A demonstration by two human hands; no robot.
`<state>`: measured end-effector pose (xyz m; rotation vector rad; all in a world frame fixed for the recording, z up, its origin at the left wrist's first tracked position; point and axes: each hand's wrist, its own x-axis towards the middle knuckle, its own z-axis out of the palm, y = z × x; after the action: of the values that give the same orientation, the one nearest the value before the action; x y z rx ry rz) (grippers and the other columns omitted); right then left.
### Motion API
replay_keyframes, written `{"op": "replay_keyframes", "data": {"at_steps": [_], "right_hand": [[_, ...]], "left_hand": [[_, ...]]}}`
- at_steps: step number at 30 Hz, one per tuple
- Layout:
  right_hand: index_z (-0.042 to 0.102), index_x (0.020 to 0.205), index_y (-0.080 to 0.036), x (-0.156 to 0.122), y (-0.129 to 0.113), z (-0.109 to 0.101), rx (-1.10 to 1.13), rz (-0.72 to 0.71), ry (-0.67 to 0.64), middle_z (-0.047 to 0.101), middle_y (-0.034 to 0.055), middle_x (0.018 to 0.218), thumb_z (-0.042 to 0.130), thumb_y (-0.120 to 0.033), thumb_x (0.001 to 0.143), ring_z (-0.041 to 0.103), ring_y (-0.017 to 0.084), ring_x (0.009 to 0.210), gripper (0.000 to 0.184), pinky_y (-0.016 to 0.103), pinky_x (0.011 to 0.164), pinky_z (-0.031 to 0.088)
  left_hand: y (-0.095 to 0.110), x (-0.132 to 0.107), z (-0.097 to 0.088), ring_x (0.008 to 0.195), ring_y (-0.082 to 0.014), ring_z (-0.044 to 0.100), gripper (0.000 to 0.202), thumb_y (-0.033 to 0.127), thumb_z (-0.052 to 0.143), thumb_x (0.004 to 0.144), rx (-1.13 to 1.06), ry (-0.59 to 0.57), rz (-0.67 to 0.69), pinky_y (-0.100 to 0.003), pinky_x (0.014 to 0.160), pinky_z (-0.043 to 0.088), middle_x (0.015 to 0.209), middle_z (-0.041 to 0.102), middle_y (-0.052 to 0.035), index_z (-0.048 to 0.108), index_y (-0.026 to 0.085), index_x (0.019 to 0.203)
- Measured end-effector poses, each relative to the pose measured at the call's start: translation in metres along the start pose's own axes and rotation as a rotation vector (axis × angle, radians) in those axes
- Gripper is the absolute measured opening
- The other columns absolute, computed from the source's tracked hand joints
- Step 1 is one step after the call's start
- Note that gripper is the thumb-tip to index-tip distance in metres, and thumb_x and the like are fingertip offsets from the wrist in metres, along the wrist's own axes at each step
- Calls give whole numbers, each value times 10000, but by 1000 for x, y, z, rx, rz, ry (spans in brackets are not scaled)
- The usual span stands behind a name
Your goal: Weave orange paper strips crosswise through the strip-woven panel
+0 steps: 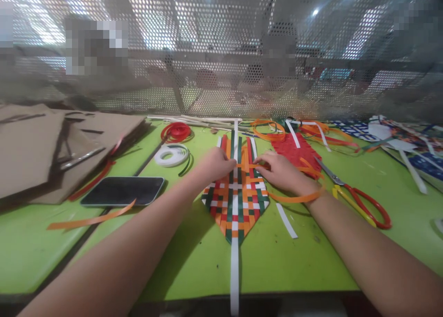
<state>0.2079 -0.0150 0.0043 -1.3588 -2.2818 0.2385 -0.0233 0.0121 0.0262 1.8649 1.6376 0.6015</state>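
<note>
Green, white and orange strip weave (235, 201) lies flat on the green table (51, 248), centre of view, with a long white strip (234, 280) running down through it. Left hand (216, 164): fingers (230, 165) close together, tips on the weave's upper strips. Right hand (282, 169): fingers (262, 159) narrow, at an orange strip (297, 198) on the weave; can't tell if pinching. Red-handled scissors (363, 206) sit just right of my right wrist. Left of the weave: white roll (171, 154), red roll (176, 132), phone (122, 191), cardboard sheets (51, 146).
</note>
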Motion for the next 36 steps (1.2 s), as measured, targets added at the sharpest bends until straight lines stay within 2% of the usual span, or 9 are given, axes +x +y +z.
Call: {"op": "replay_keyframes", "data": {"at_steps": [4, 7, 10, 12, 14, 21, 26, 30, 36], "right_hand": [[699, 1052, -193, 0, 2, 1, -37, -33, -6, 669, 92, 1042, 572, -220, 893, 590, 225, 1000, 205, 362, 890, 453], [714, 1045, -195, 2, 4, 2, -60, -48, -9, 669, 97, 1056, 562, -205, 896, 585, 233, 1025, 213, 381, 916, 453], [727, 1039, -202, 4, 8, 5, -72, -58, -8, 675, 93, 1052, 568, -195, 895, 588, 237, 1027, 215, 394, 930, 455], [734, 1032, -202, 5, 11, 6, -79, -57, -9, 676, 95, 1044, 582, -198, 889, 588, 242, 1025, 209, 398, 926, 460], [737, 1035, -197, 6, 13, 7, -84, -60, -16, 672, 100, 1038, 593, -210, 887, 589, 246, 1019, 206, 400, 919, 466], [729, 1020, -200, 6, 10, 6, -75, -116, -15, 676, 93, 1032, 580, -159, 880, 603, 230, 994, 209, 380, 916, 467], [715, 1011, -200, 6, 5, 5, -85, -108, -18, 687, 82, 1011, 562, -143, 885, 606, 222, 984, 206, 361, 907, 464], [689, 1032, -201, 6, 2, 5, -116, -105, -29, 682, 75, 1018, 543, -150, 895, 597, 229, 988, 207, 371, 909, 457], [649, 1252, -249, 5, -4, 7, -123, -134, -55, 616, 86, 1157, 477, -74, 881, 558, 237, 1062, 445, 381, 921, 449]], "left_hand": [[-1, -1, -6, 584, -223, 572, 232, 338, 691, 753, 164, 77, -4, -289, 493, 365, 513, 505, -53, 576, 193, 613], [3, -6, -6, 738, -267, 609, 153, 314, 650, 789, 324, 191, 72, -320, 604, 441, 718, 596, -107, 621, 164, 780], [8, -12, 1, 954, -304, 586, 193, 270, 563, 843, 518, 269, 319, -391, 791, 468, 988, 622, -145, 641, 144, 966], [11, -16, 10, 1004, -284, 572, 212, 229, 506, 869, 563, 218, 519, -405, 868, 451, 1033, 630, -121, 657, 160, 1001], [11, -17, 18, 966, -255, 586, 235, 168, 467, 866, 558, 143, 607, -393, 864, 452, 985, 649, -95, 677, 178, 972], [3, -11, 24, 915, -223, 613, 267, 135, 483, 830, 470, 20, 659, -343, 823, 471, 914, 683, -71, 723, 203, 926], [1, -7, 13, 949, -263, 616, 238, 245, 521, 847, 482, 133, 528, -404, 863, 458, 967, 707, -83, 728, 210, 959], [-4, 1, 8, 878, -245, 634, 247, 312, 527, 856, 422, 77, 455, -368, 821, 476, 917, 723, -75, 744, 215, 921], [-11, 9, 12, 907, -246, 639, 288, 331, 513, 847, 382, 44, 467, -366, 837, 473, 1005, 723, -74, 762, 255, 971]]}}
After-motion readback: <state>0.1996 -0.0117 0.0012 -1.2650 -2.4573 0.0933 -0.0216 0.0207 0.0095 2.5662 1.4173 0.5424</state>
